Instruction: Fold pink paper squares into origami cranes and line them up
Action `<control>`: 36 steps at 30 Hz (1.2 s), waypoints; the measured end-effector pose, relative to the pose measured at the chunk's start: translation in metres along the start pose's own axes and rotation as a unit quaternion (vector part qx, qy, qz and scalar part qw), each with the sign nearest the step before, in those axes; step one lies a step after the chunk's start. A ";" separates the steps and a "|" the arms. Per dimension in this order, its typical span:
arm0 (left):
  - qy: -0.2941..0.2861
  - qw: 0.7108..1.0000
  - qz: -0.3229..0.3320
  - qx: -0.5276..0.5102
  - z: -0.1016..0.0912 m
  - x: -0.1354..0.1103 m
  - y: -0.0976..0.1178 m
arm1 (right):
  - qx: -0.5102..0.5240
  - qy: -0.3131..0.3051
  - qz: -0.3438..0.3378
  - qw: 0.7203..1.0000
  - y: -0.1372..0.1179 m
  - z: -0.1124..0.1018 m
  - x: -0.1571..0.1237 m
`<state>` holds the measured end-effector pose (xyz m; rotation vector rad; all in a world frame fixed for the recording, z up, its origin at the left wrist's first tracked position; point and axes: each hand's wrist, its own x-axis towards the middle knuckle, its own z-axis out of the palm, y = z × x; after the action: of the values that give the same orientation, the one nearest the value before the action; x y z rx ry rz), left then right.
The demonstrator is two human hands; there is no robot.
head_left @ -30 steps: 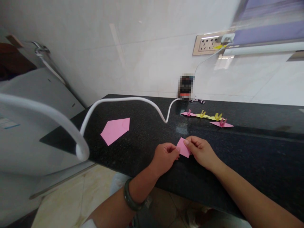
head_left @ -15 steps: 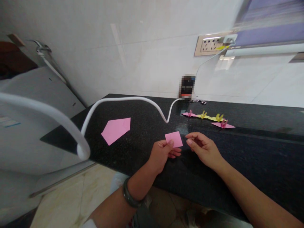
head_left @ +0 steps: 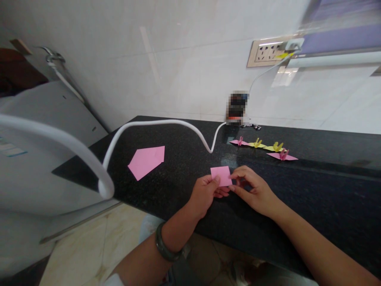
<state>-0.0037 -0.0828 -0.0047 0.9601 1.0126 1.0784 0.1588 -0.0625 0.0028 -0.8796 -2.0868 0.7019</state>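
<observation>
A small folded square of pink paper [head_left: 225, 173] is held above the black counter. My left hand [head_left: 205, 194] pinches it at the lower left, thumb on top and the other fingers beneath. At its right edge and lower right corner, the thumb and fingertips of my right hand [head_left: 253, 190] take hold, curled around that side. Left of my hands lies a larger piece of pink paper [head_left: 146, 162] with folded edges. Beyond my right hand sit several folded paper cranes, including a pink crane [head_left: 282, 156] and a yellow crane [head_left: 257, 144].
A thick white bent cable or stand arm [head_left: 166, 122] arches over the counter [head_left: 178, 159] from the left. It leads to a blurred dark device [head_left: 237, 107] by the wall. A socket panel [head_left: 264, 53] with a plug is on the wall. A grey cabinet stands left.
My right hand has closed in from the right and its fingertips now meet the pink square's edge. The square has turned slightly in my left hand. The whole view has shifted a little.
</observation>
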 end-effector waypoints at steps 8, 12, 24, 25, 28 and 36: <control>0.004 1.000 -0.006 0.012 -0.002 0.001 -0.003 | -0.024 -0.006 -0.009 1.000 -0.001 -0.005 0.001; 0.005 1.000 -0.007 0.011 -0.003 0.002 -0.004 | -0.031 -0.013 -0.016 0.999 -0.001 -0.006 0.001; -0.002 0.998 0.010 0.056 -0.002 0.001 -0.003 | -0.032 -0.029 -0.027 0.999 -0.004 -0.007 0.001; -0.003 0.998 0.010 0.058 -0.001 0.000 -0.003 | -0.032 -0.028 -0.026 0.999 -0.005 -0.006 0.001; -0.010 0.998 0.010 0.065 -0.001 0.000 -0.003 | -0.033 -0.021 -0.026 0.999 -0.005 -0.006 0.001; -0.035 0.997 0.009 0.073 -0.001 -0.002 -0.002 | -0.065 0.013 -0.032 0.997 -0.003 -0.003 0.003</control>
<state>-0.0044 -0.0846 -0.0070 1.1187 1.0372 0.9890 0.1586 -0.0616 0.0072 -0.8833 -2.1464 0.5219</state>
